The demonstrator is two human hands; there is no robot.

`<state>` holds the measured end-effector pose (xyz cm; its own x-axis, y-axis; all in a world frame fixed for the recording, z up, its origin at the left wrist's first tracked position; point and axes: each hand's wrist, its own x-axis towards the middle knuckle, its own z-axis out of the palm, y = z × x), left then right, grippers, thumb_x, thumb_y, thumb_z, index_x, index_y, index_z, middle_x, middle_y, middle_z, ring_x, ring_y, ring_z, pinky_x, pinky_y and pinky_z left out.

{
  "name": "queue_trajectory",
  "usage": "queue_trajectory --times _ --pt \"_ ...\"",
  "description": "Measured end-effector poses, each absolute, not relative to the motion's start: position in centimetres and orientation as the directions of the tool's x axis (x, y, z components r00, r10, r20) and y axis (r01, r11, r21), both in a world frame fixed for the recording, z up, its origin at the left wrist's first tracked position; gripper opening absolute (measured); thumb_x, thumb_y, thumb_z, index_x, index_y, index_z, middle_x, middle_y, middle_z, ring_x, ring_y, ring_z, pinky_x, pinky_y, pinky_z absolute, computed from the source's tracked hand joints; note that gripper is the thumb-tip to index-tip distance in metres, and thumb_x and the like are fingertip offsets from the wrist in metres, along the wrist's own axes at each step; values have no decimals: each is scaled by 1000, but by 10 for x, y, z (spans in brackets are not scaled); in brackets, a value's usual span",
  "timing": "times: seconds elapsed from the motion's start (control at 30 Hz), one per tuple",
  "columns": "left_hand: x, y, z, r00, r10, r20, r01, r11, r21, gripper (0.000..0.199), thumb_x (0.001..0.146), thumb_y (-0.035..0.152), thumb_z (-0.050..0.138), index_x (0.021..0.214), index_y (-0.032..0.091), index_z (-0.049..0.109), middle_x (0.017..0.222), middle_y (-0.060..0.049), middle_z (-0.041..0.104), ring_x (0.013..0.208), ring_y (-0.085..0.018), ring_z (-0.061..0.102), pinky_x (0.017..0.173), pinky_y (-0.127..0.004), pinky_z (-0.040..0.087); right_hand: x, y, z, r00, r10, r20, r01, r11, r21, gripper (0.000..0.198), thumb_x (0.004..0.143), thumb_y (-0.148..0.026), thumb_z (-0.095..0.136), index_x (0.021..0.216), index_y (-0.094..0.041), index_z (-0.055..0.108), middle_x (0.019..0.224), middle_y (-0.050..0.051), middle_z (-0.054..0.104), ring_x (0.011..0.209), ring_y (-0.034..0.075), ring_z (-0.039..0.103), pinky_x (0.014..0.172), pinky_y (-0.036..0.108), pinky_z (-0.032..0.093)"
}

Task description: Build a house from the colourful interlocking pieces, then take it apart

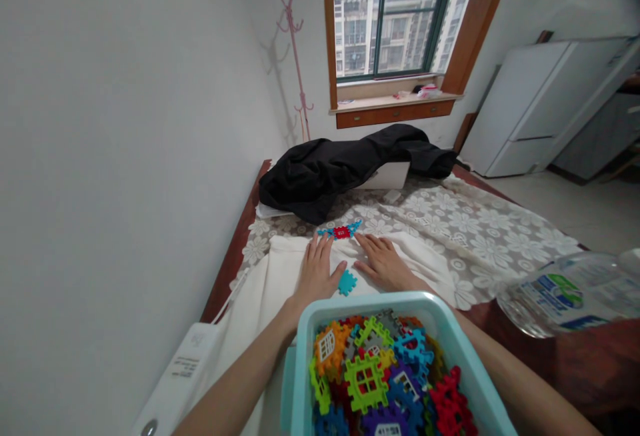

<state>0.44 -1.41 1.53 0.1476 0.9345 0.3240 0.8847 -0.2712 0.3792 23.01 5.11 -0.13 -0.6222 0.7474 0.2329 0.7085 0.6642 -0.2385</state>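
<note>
My left hand (319, 269) lies flat on the white cloth (285, 269), fingers stretched forward. Opposite it, my right hand (384, 264) also rests flat, its fingers spread. Just beyond my fingertips is a joined row of interlocking plastic blocks, with a red square block (342, 232) in the middle and blue pieces on both sides. My fingertips are at or close to its near edge; whether they touch it I cannot tell. Between my thumbs lies a single teal toothed block (347, 283). In front of my forearms stands a light-blue plastic basket (303, 363) full of mixed coloured blocks (367, 381).
A black cloth (320, 173) drapes over a pale box (387, 176) at the table's far end. On the right is a large clear plastic bottle (560, 293). A white device (180, 369) with a cord sits at the left, near the wall. Patterned tablecloth (480, 229) covers the table.
</note>
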Motion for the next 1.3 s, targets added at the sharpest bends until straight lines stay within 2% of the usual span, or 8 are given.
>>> queue_trajectory --times 0.3,0.6,0.8,0.93,1.03,1.13,1.23,1.3 --pt "3 -12 17 179 951 251 952 -232 199 61 102 54 46 149 16 51 163 -13 45 156 -33 31 126 -56 28 224 51 18 -626 751 213 716 661 -224 66 103 -46 47 164 -23 33 162 9 47 128 36 50 107 54 37" --pt "2 -13 12 197 934 297 945 -261 195 60 101 54 49 150 19 51 165 -11 43 155 -35 32 124 -57 29 226 53 11 -671 710 216 672 705 -228 61 106 -46 42 162 -22 36 161 9 49 147 35 39 120 56 28" --pt "0 -5 24 186 932 311 941 -259 215 51 103 51 47 145 25 56 166 -10 41 142 -36 46 111 -58 40 226 55 8 -678 698 230 651 715 -253 63 105 -48 44 162 -22 35 161 11 48 148 36 41 120 61 29" --pt "-2 5 30 217 927 306 936 -287 205 49 100 48 53 142 25 59 160 -10 50 133 -38 51 105 -60 43 226 57 6 -688 684 242 632 729 -262 64 105 -47 46 162 -20 34 161 13 48 149 36 40 121 61 29" --pt "-2 8 33 195 917 348 916 -297 269 48 98 45 57 140 24 61 154 -10 56 132 -37 52 106 -60 43 228 60 2 -657 694 294 614 719 -326 70 103 -46 52 163 -18 30 156 17 53 145 36 46 119 59 34" --pt "-3 7 36 167 872 460 849 -364 383 41 99 41 59 135 24 64 145 -9 63 134 -32 52 112 -56 42 231 65 -1 -529 743 409 575 669 -471 72 103 -43 52 164 -19 24 148 17 60 136 30 56 114 51 44" --pt "-3 7 37 91 821 563 714 -448 539 29 99 37 59 120 24 72 129 -9 71 128 -27 59 114 -51 44 234 69 -3 -369 778 509 519 627 -582 62 104 -45 50 160 -25 32 153 14 54 141 28 51 116 47 44" --pt "-2 8 35 24 834 551 601 -453 658 23 98 36 60 109 23 74 120 -10 73 119 -26 65 108 -46 51 236 71 -2 -323 781 534 464 622 -631 57 102 -46 53 154 -27 40 154 13 52 143 28 49 115 47 45"
